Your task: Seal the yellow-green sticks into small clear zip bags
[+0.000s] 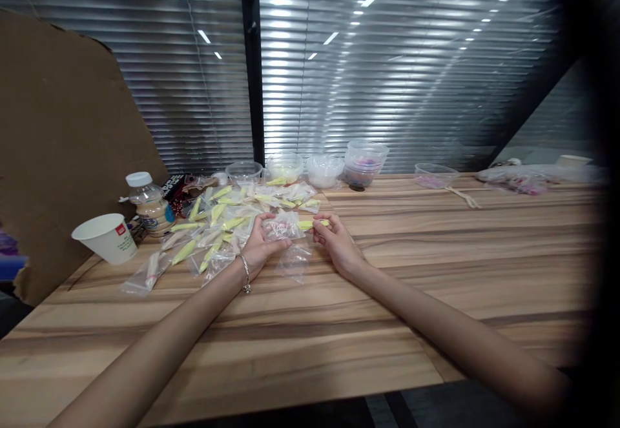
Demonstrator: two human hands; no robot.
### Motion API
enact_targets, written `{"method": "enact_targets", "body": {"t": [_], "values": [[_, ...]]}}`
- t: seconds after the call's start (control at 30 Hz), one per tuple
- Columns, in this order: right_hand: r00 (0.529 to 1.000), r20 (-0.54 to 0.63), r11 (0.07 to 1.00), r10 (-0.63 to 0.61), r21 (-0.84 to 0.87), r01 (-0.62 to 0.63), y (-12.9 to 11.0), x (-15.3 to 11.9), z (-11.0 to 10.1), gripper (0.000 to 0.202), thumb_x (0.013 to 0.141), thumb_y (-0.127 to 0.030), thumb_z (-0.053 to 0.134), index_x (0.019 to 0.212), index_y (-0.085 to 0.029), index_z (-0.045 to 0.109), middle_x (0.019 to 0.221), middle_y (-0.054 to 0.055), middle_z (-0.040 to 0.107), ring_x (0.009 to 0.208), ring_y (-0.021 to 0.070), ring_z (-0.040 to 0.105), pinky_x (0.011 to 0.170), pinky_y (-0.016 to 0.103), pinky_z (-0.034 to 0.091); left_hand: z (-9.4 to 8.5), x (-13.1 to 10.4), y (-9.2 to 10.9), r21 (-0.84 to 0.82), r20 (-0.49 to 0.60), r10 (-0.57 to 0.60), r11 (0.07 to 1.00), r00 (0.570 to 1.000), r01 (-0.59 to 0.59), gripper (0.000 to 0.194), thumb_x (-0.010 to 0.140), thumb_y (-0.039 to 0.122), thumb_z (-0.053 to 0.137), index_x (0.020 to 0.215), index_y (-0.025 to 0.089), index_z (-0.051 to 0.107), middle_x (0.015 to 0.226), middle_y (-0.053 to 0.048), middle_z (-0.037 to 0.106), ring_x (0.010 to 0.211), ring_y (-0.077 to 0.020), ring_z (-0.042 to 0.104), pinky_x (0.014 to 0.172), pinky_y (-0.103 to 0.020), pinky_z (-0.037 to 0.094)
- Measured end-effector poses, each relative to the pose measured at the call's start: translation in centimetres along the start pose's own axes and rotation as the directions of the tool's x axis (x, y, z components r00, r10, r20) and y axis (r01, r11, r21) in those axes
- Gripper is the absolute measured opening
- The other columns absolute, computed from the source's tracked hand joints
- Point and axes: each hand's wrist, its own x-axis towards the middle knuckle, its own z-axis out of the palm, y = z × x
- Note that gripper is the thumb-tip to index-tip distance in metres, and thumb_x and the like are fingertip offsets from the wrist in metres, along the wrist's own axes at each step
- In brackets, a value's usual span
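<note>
My left hand (260,242) holds a small clear plastic bag (283,226) by its left side, just above the wooden table (436,266). My right hand (335,241) pinches a yellow-green stick-shaped item (310,224) at the bag's right edge. Another empty clear bag (293,261) lies flat under and between my hands. A bracelet is on my left wrist. Behind my hands spreads a pile of several filled bags (227,218) with yellow-green pieces inside.
A white paper cup (107,237) and a capped bottle (149,205) stand at the left beside a cardboard sheet (62,137). Several clear plastic bowls (323,170) line the table's back edge. More bags and a bowl (436,175) lie at the back right. Window blinds rise behind.
</note>
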Motion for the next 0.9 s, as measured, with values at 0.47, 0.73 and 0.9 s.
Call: {"method": "enact_targets", "body": {"t": [0.47,0.73,0.9], "values": [[0.971,0.167,0.943,-0.172,-0.256,0.211,0.0,-0.4,0.0,0.022,0.076,-0.035,0.062,0.093,-0.021,0.062,0.093,0.003,0.06,0.081,0.0155,0.052,0.073,0.027,0.041,0.5,-0.5,0.3,0.126,0.059,-0.028,0.992,0.998,0.021,0.078,0.055,0.03,0.075,0.118,0.028,0.029,0.103,-0.002,0.055,0.08,-0.006,0.056,0.075,-0.022,0.051],[0.952,0.176,0.9,-0.252,-0.32,0.297,0.0,-0.8,0.0,0.026,0.084,-0.034,0.052,0.107,-0.023,0.057,0.104,0.004,0.058,0.091,0.0167,0.053,0.082,0.029,0.041,0.6,-0.5,0.1,0.149,0.05,-0.022,0.989,0.999,0.014,0.075,0.057,0.034,0.074,0.116,0.028,0.028,0.103,-0.003,0.055,0.082,-0.0073,0.056,0.071,-0.021,0.051],[0.944,0.119,0.857,-0.309,-0.394,0.331,0.6,-0.6,-0.2,0.018,0.08,-0.035,0.058,0.09,-0.02,0.055,0.087,0.004,0.058,0.079,0.0166,0.052,0.074,0.029,0.041,0.5,-0.4,-0.2,0.206,0.074,-0.025,0.978,0.997,0.009,0.074,0.057,0.033,0.073,0.116,0.025,0.028,0.096,-0.002,0.055,0.078,-0.0061,0.054,0.067,-0.017,0.048]]}}
